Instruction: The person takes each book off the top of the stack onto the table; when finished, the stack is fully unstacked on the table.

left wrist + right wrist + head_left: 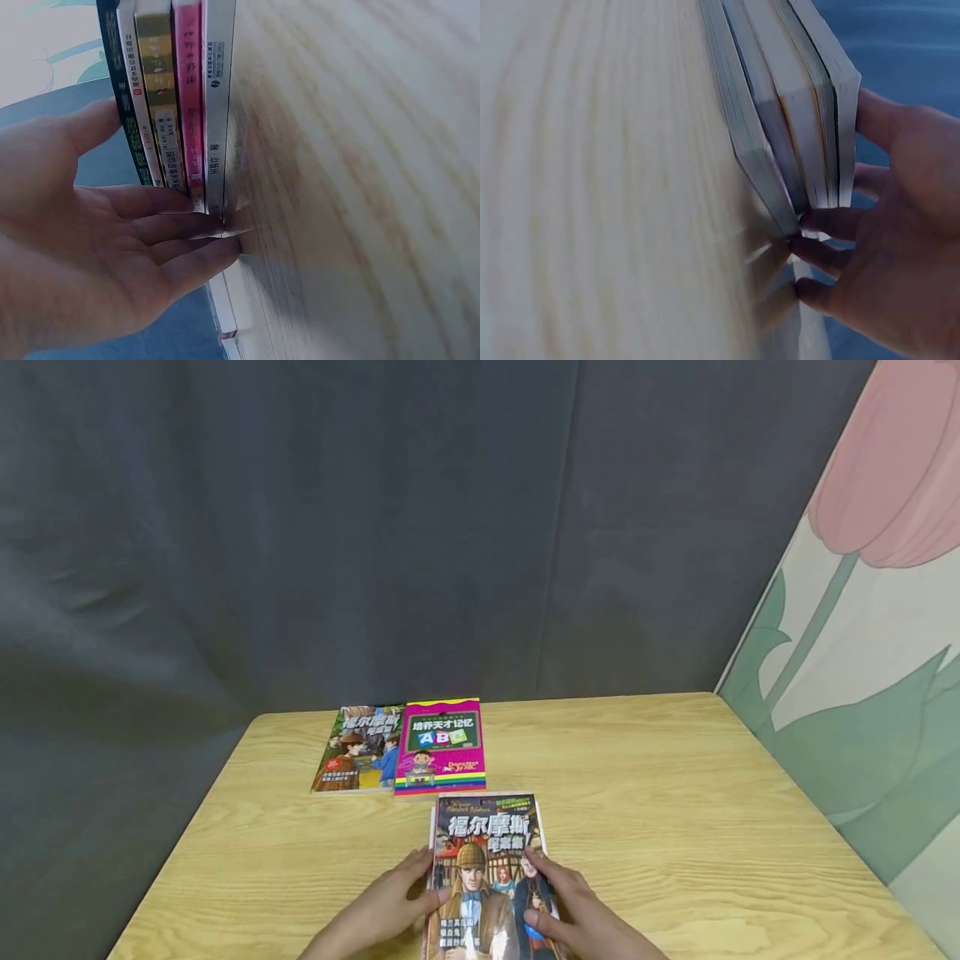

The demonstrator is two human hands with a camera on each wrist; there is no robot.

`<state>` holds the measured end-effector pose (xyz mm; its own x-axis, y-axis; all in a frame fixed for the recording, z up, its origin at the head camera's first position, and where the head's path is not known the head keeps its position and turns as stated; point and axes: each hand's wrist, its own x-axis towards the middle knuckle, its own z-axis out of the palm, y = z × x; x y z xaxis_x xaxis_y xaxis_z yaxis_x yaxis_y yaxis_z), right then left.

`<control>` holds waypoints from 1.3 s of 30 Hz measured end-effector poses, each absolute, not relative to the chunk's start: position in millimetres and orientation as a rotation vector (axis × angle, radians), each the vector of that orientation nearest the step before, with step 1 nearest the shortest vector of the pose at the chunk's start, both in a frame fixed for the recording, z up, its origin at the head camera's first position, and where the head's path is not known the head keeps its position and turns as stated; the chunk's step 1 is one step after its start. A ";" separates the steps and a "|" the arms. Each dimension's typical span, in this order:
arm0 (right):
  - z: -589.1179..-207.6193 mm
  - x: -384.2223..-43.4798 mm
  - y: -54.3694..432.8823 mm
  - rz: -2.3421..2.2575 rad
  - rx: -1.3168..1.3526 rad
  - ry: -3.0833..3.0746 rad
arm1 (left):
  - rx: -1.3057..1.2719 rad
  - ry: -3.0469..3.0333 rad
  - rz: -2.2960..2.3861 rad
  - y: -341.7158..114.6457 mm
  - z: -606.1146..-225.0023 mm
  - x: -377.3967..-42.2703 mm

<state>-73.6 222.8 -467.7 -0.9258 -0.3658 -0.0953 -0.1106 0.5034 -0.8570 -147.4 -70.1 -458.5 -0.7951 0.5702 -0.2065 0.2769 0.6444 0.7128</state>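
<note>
Behind a wooden table, a dark curtain is hung. Spines are touched by the left hand, fingers extended; the book stack is set between; page edges are touched by the right hand, likewise unclenched. Alignment is best achieved with even pressure.

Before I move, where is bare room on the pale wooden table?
The table is bare right of the pink ABC book and the right hand, also outside the left hand. Crowded: front centre, the glossy-covered book stack between the hands.
</note>
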 end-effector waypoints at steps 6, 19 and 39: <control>-464.8 -75.6 227.2 -1.404 -0.383 2.421 | 0.659 2.398 0.955 -69.3 -456.0 -149.7; -460.6 -100.7 220.3 -1.383 -0.181 2.658 | 0.640 2.379 0.975 -71.1 -458.1 -149.8; -463.3 -88.5 279.2 -1.862 -0.150 1.909 | 0.733 2.417 1.025 -77.1 -455.6 -148.4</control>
